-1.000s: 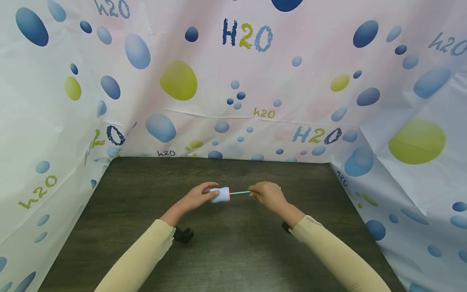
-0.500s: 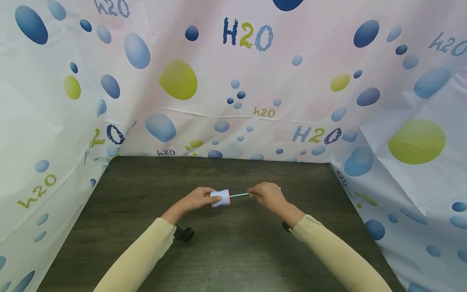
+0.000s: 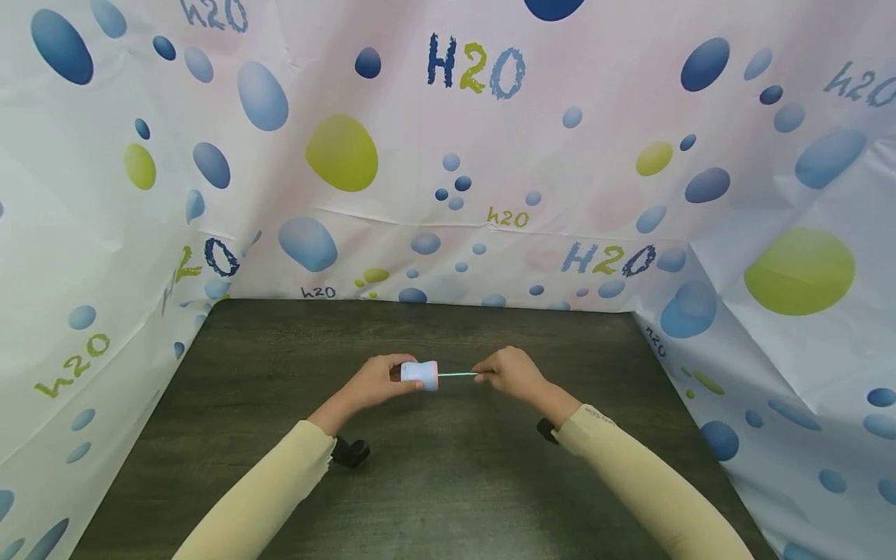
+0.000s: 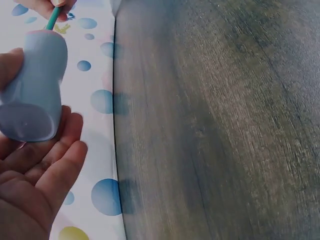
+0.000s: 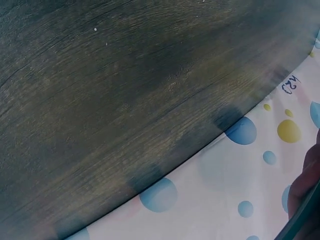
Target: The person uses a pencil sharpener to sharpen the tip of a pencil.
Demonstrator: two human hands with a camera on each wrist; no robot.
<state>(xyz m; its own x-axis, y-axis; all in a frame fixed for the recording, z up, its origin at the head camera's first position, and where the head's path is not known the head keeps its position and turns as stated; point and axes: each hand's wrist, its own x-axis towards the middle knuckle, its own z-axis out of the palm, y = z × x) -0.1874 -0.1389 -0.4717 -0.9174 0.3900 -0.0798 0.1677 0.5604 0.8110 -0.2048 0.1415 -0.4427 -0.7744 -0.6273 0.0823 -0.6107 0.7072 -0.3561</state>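
Observation:
A small light-blue, waisted pencil sharpener (image 3: 420, 375) with a pink rim lies sideways between the hands in the head view. My left hand (image 3: 374, 381) holds it near its left end, thumb on the near side and fingers on the far side. A thin green pencil (image 3: 456, 374) runs into the pink end. My right hand (image 3: 514, 369) pinches that pencil by its other end. In the left wrist view the sharpener (image 4: 42, 75) shows its greyish, see-through base, with the left fingers (image 4: 62, 165) below it. At the right wrist view's lower right are part of the right hand (image 5: 309, 172) and the pencil (image 5: 299, 216).
A dark wood-grain table (image 3: 434, 482) lies beneath both hands. White sheeting (image 3: 420, 140) printed with blue and green drops rises behind it and along both sides. Black wrist cameras sit under the cuffs, the left one (image 3: 350, 453) showing most.
The left fingers were lifted off the sharpener, then closed round it, and now hold it with the thumb lower. The pencil has levelled out, and the right hand has shifted slightly left.

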